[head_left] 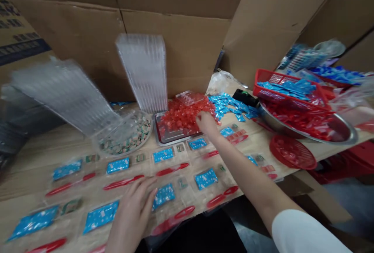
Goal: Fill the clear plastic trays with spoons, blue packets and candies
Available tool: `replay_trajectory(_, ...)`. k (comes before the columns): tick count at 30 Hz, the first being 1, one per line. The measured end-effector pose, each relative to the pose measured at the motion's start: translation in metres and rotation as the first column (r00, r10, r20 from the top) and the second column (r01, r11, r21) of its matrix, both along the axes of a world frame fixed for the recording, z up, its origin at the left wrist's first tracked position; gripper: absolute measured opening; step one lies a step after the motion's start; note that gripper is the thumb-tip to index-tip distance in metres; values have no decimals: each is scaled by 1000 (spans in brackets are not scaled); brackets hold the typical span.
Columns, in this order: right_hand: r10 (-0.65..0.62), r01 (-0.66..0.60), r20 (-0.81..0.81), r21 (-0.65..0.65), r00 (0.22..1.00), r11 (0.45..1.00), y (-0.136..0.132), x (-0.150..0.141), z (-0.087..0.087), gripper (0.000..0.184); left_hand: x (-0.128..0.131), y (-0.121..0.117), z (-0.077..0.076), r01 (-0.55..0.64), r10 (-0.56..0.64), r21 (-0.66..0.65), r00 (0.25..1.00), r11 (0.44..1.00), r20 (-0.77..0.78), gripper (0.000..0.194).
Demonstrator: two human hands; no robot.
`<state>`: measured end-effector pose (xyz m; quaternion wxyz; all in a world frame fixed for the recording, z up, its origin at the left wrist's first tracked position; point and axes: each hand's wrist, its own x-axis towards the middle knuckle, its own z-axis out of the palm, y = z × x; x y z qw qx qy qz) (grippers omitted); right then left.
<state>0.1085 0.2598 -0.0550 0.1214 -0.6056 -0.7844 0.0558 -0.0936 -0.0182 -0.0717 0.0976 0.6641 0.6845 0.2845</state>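
My right hand (207,124) reaches to the near right edge of a heap of small red plastic pieces (182,115) on a metal tray (172,139). Its fingertips are blurred among the pieces, so whether they grip one is unclear. My left hand (133,208) hovers low over the front row, fingers stretched and thumb apart, holding nothing visible. Beside it lie clear plastic trays, each with a blue packet (164,196), a small green-and-tan piece (182,183) and a red handled tool (173,220). At the right, one tray also contains red pieces (236,134).
Stacks of clear trays (144,74) lean against the cardboard (187,50). A round dish (125,134) holds small green-and-tan pieces. Loose blue packets (230,105) lie behind the heap. Rightward are a red basket (263,79), a steel bowl (347,134) and a small red basket (309,161).
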Motion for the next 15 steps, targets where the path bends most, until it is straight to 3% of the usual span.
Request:
replay_trajectory(3, -81, 85, 100, -35, 992, 996, 30, 56, 4, 29, 0, 30, 18, 102, -103, -36, 994, 994, -25, 27)
replay_trajectory(6, -12, 28, 166, -99, 986, 995, 51, 86, -1, 37, 5, 76, 28, 136, -144, -100, 987, 986, -76, 27)
replay_trajectory(10, 58, -39, 177, -111, 983, 993, 62, 89, -14, 38, 14, 129, 22, 159, -191, -188, 968, 969, -165, 29)
replay_trajectory(15, 49, -43, 92, -72, 995, 997, 65, 101, -7, 27, 20, 147, 8, 128, -192, -276, 957, 953, -217, 25)
